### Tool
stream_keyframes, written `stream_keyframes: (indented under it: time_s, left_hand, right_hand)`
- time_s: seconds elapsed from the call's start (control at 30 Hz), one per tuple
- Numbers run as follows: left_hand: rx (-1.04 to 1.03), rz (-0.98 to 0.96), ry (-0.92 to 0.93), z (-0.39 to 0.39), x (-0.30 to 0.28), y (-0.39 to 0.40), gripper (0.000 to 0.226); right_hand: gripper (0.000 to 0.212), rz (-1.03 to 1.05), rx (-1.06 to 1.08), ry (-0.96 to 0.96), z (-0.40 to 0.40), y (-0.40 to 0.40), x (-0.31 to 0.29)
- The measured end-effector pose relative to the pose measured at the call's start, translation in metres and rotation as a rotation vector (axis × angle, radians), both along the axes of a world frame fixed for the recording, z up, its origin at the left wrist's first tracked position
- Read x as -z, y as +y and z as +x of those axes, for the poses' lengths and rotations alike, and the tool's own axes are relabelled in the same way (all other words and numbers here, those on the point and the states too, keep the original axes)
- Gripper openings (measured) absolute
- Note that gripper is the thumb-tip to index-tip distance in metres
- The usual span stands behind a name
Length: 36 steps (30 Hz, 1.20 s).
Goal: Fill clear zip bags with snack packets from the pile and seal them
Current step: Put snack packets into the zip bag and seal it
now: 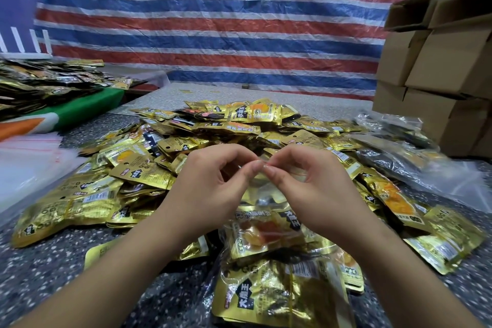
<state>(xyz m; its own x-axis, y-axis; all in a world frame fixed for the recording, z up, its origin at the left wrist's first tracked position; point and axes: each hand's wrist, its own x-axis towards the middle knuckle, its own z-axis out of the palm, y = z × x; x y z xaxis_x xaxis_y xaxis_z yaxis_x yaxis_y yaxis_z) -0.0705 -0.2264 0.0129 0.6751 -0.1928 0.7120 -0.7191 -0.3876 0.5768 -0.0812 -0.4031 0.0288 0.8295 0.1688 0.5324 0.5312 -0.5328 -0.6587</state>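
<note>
A clear zip bag (269, 245) full of gold snack packets lies in front of me, its mouth raised toward the pile. My left hand (213, 184) and my right hand (308, 184) meet at the middle of the bag's top edge. Each pinches the zip strip between thumb and fingertips, and the fingertips nearly touch. Behind the hands a big pile of gold snack packets (213, 136) spreads over the speckled table (42, 269).
Filled clear bags (399, 152) lie at the right. A stack of cardboard boxes (436, 72) stands at the right edge. Empty clear bags (26, 165) lie at the left, beyond them another heap of packets (45, 82) on a green cloth. A striped tarp hangs behind.
</note>
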Motion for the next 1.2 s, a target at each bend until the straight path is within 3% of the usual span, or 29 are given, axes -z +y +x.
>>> stream_keyframes:
  time_s: [0.57,1.2]
  left_hand:
    - [-0.019,-0.003,-0.032,0.0016,0.004,-0.0054,0.014]
    - [-0.055,0.011,-0.092,0.0018,0.0053,-0.006,0.01]
  right_hand:
    - [0.019,-0.057,0.005,-0.146,-0.0014,0.0031,0.003]
    - [0.007,-0.077,0.001,-0.129,0.0001,0.0039,0.0035]
